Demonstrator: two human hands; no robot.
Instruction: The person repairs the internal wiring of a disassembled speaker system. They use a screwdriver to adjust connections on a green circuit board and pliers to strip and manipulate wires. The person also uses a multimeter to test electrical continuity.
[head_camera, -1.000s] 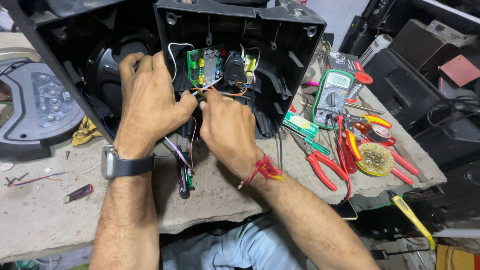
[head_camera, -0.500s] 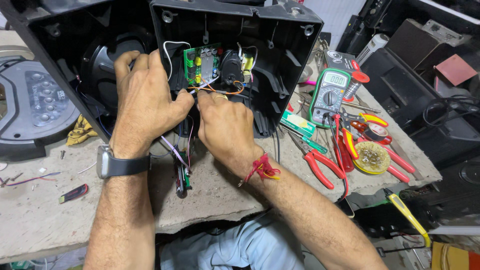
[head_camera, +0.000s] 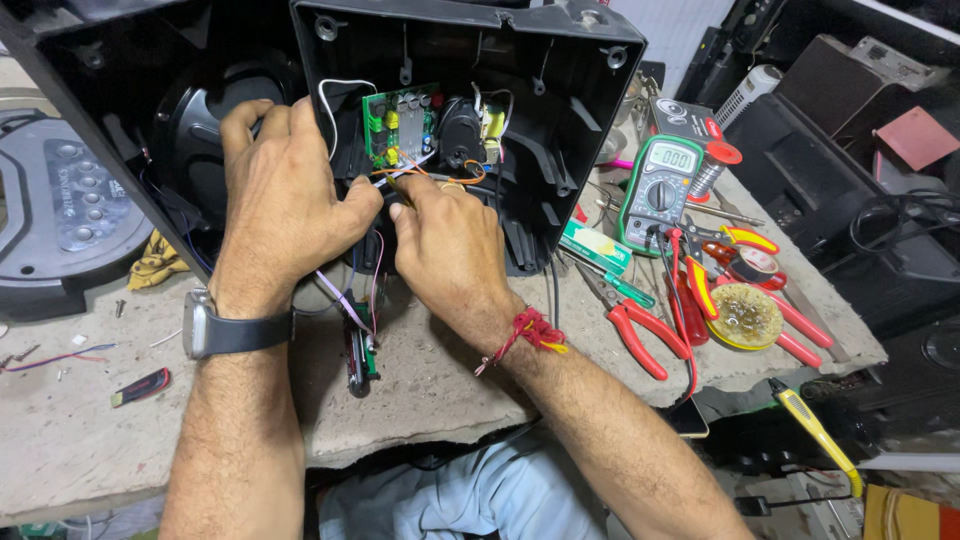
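An open black plastic speaker shell (head_camera: 560, 80) lies on the worn workbench (head_camera: 440, 390), with a green circuit board (head_camera: 400, 125) inside it. My left hand (head_camera: 285, 195), with a dark watch on its wrist, rests over the shell's lower edge, and its fingers pinch thin wires below the board. My right hand (head_camera: 450, 240), a red thread tied round its wrist, meets it there and grips the same bundle of orange and white wires (head_camera: 425, 172). Loose wires and a small board (head_camera: 360, 340) hang down between my wrists.
A green multimeter (head_camera: 662, 185) stands to the right of the shell. Red-handled pliers (head_camera: 640, 335), cutters (head_camera: 745, 255), a round tin of flux (head_camera: 743, 317) and a green screwdriver (head_camera: 605, 270) lie beside it. A grey panel (head_camera: 60, 215) sits at left, a yellow tester pen (head_camera: 815, 430) at lower right.
Both hands stay together at the wires under the board, with only small shifts of the fingers. The view has drifted slightly.
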